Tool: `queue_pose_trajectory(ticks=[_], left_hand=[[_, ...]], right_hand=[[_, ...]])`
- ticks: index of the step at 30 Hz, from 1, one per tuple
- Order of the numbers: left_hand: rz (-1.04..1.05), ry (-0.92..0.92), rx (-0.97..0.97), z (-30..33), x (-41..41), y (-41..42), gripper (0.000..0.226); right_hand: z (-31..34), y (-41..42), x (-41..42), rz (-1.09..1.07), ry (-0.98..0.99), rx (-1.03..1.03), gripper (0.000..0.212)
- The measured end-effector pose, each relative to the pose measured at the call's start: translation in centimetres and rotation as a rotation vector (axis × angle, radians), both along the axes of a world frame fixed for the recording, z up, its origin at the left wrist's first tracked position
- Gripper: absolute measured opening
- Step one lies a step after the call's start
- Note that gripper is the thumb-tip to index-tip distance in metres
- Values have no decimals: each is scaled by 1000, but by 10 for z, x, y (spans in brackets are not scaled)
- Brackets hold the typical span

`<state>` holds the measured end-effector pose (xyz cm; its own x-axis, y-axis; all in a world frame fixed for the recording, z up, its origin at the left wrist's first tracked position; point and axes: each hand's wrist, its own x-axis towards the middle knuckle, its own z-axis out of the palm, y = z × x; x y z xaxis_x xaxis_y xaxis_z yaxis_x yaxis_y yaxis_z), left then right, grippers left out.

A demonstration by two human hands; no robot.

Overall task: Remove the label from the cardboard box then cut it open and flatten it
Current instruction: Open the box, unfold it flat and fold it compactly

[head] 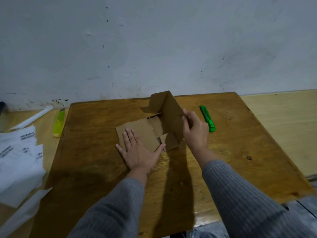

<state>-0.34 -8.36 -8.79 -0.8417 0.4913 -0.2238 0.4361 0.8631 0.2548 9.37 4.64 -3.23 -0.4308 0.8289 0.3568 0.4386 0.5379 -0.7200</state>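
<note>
1. Cardboard box (154, 129) sits mid-table, already cut open.
2. Left hand (139, 150) presses its near panel down, fingers flat and spread.
3. Right hand (195, 129) pinches the upright panel's edge; it probably folds down rightward, toward the green cutter (207, 118).

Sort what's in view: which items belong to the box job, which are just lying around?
Job:
- cardboard box, cut open, part flat, part standing
- left hand pressing the flat panel
- right hand holding the standing panel
- green utility knife, on the table

Lying about:
- yellow utility knife
- barcode label sheets
- white tube
</note>
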Motion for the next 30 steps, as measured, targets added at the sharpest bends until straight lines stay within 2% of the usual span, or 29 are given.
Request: queue_pose_trajectory(ticks=[4, 9, 11, 15, 19, 22, 24, 27, 30], left_hand=[[-36, 5, -36, 1, -7, 11, 131], [-76, -5, -69, 0, -15, 30, 129], [-78, -12, -71, 0, -15, 39, 130], [-69, 8, -64, -3, -10, 58, 126], [-73, 5, -57, -4, -10, 66, 122], [-92, -9, -78, -2, -11, 63, 115], [-123, -47, -71, -1, -14, 61, 103], [-178, -130, 14, 3, -24, 51, 78], [-217, -167, 48, 2, -31, 35, 65]], right_hand=[[4, 10, -3, 80, -32, -50, 14], [-1, 29, -3, 127, -99, -40, 45], [0, 42, -2, 125, -148, -46, 50], [2, 54, -1, 158, -200, -24, 50], [2, 47, -6, 203, -273, 92, 47], [6, 45, -7, 204, -260, 85, 42], [8, 40, -7, 235, -194, -49, 40], [15, 31, -14, 247, 34, -401, 44], [17, 32, -20, 268, 63, -684, 50]])
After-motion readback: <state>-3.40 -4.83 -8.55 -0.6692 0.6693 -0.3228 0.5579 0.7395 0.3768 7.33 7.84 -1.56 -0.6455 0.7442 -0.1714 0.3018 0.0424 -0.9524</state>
